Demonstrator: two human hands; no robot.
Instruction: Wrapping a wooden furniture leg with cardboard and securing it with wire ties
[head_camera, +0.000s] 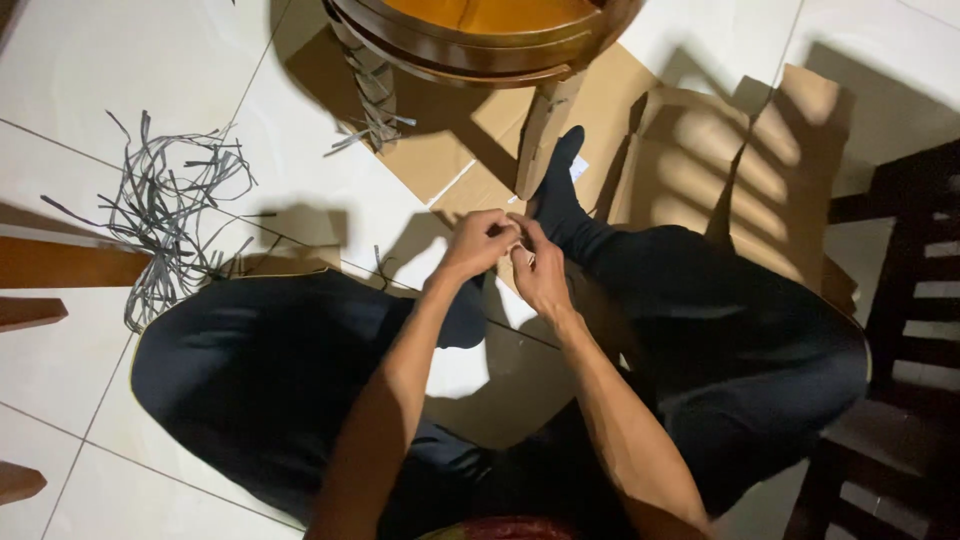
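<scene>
- Head view: we look down on a person seated on a white tiled floor (70, 120), legs in dark trousers (260, 370) folded to either side, both forearms reaching forward to the middle of the picture.
- Left hand (478, 243): fingers curled closed, pinching one end of a small pale piece (521, 255), apparently tape or paper. Too little of the piece shows to tell which.
- Right hand (541, 272): fingers likewise closed on the same piece from the other side. The two hands touch at the fingertips, held above the lap and the floor, in front of the knees.
- The pale piece sits between the two hands, clear of the floor and of the cardboard beyond.
- Work that appears done: a loose tangle of grey strips (165, 215) lies on the tiles to the left, well apart from the hands, and a smaller bundle of strips (372, 105) hangs at the leg of the round wooden stool (480, 35). We judge these to be straps already taken off.
- Flattened cardboard (700, 160) lies spread under and beside the stool, opened out, which suggests that unpacking is well along.
- Work that appears left: one stool leg (545, 135) is wrapped in cardboard, and strips remain at the other leg.
- A dark wooden chair (900, 330) stands at the right edge, untouched.
</scene>
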